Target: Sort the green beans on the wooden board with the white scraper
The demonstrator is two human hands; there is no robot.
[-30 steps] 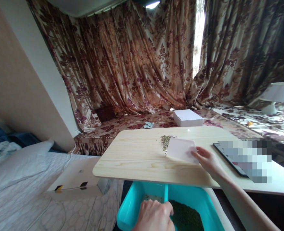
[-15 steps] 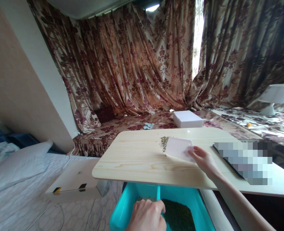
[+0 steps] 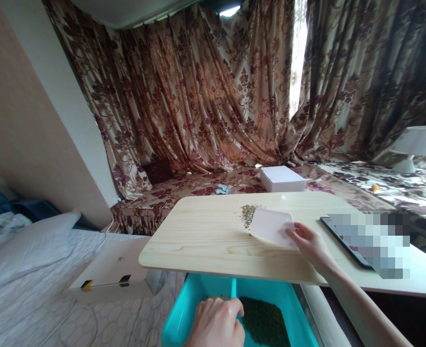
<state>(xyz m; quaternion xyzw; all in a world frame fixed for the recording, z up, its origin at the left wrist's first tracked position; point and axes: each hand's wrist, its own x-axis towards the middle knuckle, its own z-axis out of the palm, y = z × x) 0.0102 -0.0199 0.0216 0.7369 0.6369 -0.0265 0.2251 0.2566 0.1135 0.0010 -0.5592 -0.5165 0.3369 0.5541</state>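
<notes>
My right hand [image 3: 309,241] pinches the near right corner of a thin white plastic tray [image 3: 272,225], tilted low over the wooden tabletop [image 3: 194,236]. The tray's left edge meets a scattered pile of dried greenish bits [image 3: 248,214]. Below the table's front edge, my left hand [image 3: 218,322] is closed with its fingers curled, beside the divider of a teal two-part bin [image 3: 179,308]. What those fingers hold, if anything, is hidden. Dark green crumbly leaf material [image 3: 265,320] covers the floor of the bin's right compartment; the left compartment is mostly behind my hand.
A tablet-like device [image 3: 365,246], its screen blurred out, lies on the table to the right. Behind the table stands a white box [image 3: 283,179]. A pale carton [image 3: 115,270] rests on the bed [image 3: 25,308] at left. A lamp [image 3: 417,142] stands far right.
My right hand and the white tray have shifted slightly right, away from the pile. My left hand and the teal bin appear a little farther left in view.
</notes>
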